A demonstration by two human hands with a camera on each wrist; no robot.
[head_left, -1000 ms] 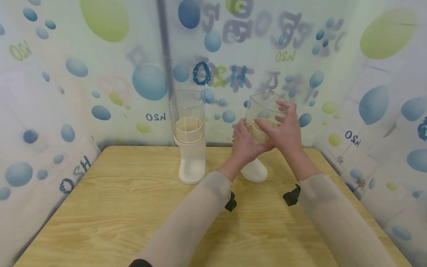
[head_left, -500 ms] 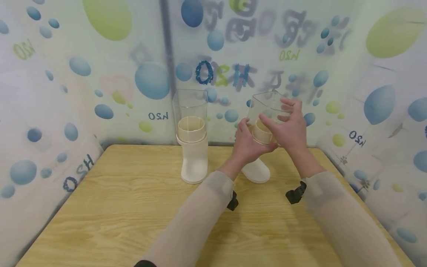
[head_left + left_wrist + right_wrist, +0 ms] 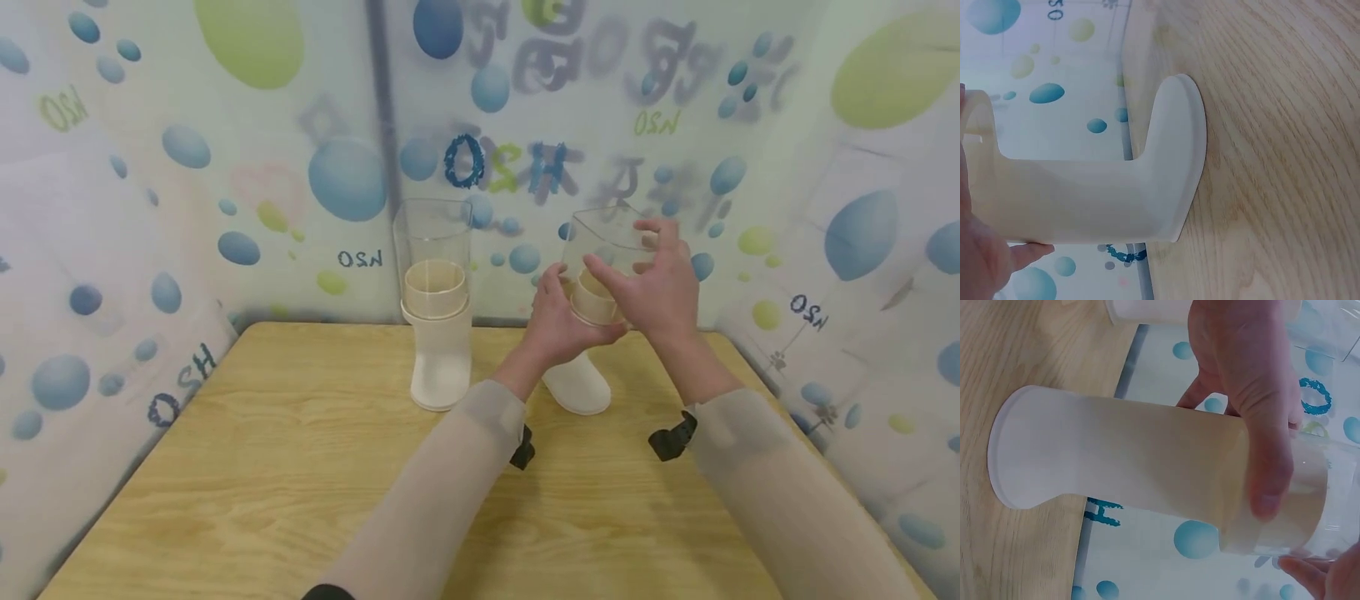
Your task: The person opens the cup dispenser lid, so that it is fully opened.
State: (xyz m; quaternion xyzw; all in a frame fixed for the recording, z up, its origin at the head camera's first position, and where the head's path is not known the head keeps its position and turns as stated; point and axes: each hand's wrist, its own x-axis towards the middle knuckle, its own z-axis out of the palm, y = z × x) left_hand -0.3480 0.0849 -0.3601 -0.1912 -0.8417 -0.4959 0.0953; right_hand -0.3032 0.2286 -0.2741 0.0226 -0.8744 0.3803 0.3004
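Note:
A white boot-shaped stand (image 3: pixel 579 385) rests on the wooden table, with a clear see-through sleeve (image 3: pixel 609 229) around its top collar. My left hand (image 3: pixel 561 323) grips the stand around its upper part, its thumb lying across the collar in the right wrist view. With thumb and fingers spread around the sleeve, my right hand (image 3: pixel 663 287) holds its right side. In the left wrist view the stand's foot (image 3: pixel 1179 137) sits flat on the wood. Only the fingertips of the right hand (image 3: pixel 1319 572) enter the right wrist view at the lower corner.
A second white boot-shaped stand (image 3: pixel 442 358) with its own clear sleeve (image 3: pixel 435 223) stands upright to the left. Behind both, a printed curtain (image 3: pixel 330 108) with blue and green ovals hangs at the back edge of the wooden table (image 3: pixel 247 450).
The head view has turned slightly left, so everything sits a little further right. Both hands keep their hold on the right-hand stand and its sleeve.

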